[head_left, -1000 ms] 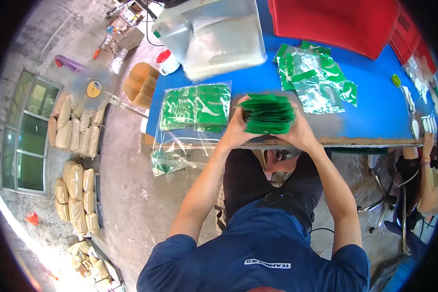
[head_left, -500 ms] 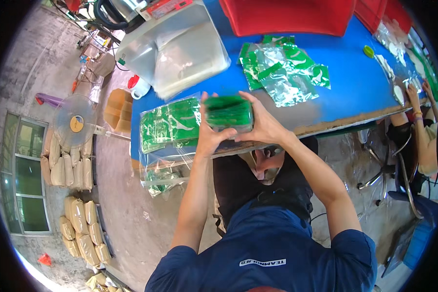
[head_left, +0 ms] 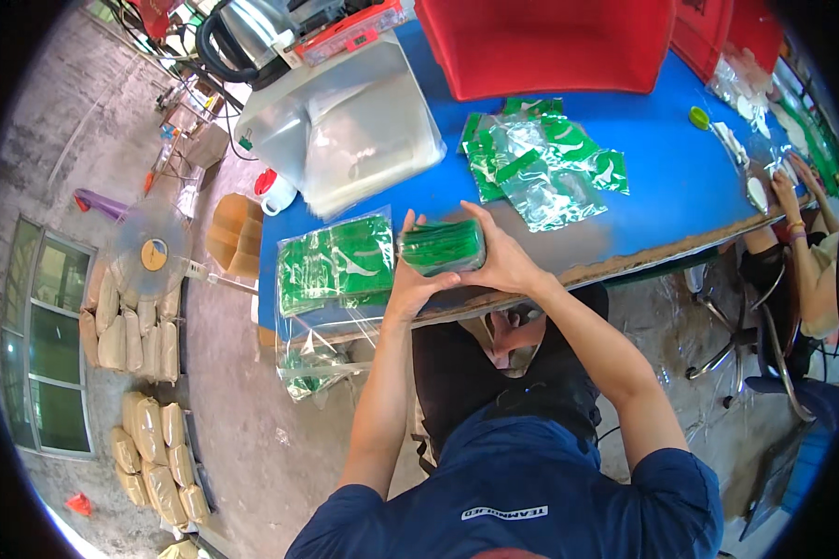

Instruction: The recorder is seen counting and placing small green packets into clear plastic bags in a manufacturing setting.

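Between my two hands is an upright stack of green packets (head_left: 443,246), its layered edges facing up. My left hand (head_left: 418,281) grips the stack's left side, with the thumb along the near face. On the other side my right hand (head_left: 505,258) closes round it, its thumb meeting the near lower edge. Beside my left hand lies a clear bag (head_left: 336,261) with green packets inside; its open end hangs over the table's front edge. Farther right, loose green-and-clear packets (head_left: 541,168) are spread in a heap on the blue table (head_left: 653,172).
A pile of clear plastic bags (head_left: 373,130) lies at the back left, near a kettle (head_left: 261,28) and a red-lidded white cup (head_left: 272,193). A large red bin (head_left: 550,47) stands at the back. At far right, a co-worker's hands (head_left: 792,191) reach over the table.
The view has shifted, so the table sits lower in the picture. The stack, blurred before, is now sharp and stays between both my hands.
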`<action>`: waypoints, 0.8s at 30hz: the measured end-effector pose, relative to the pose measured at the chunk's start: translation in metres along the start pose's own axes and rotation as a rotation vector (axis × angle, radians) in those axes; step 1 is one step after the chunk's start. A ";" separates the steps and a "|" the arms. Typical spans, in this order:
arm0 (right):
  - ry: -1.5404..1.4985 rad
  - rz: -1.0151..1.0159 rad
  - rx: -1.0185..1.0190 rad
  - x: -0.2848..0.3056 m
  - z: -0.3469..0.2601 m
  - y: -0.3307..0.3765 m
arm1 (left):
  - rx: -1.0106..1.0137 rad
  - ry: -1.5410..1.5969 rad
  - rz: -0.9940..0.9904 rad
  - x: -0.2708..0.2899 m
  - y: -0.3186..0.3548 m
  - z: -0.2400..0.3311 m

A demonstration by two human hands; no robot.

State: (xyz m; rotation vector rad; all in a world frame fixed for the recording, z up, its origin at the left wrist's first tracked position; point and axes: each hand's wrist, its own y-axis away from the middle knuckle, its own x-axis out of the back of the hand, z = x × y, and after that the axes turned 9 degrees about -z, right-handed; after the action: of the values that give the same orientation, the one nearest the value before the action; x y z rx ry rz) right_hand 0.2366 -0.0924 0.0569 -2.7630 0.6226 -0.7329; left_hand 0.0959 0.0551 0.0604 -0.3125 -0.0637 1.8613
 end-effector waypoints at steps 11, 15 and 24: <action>-0.185 0.183 -0.187 -0.005 -0.008 -0.007 | -0.083 0.058 0.406 -0.019 0.004 -0.009; -0.604 0.247 -0.181 -0.022 -0.030 -0.009 | -0.078 0.490 0.271 -0.036 0.019 -0.016; -0.397 -0.019 -0.092 0.023 -0.004 0.005 | -0.054 -0.412 -0.091 -0.005 0.022 0.003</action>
State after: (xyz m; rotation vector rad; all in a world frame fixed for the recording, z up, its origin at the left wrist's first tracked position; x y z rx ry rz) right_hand 0.2506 -0.1075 0.0684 -2.8805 0.5566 -0.1475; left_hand 0.0767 0.0435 0.0596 0.0418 -0.4033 1.8092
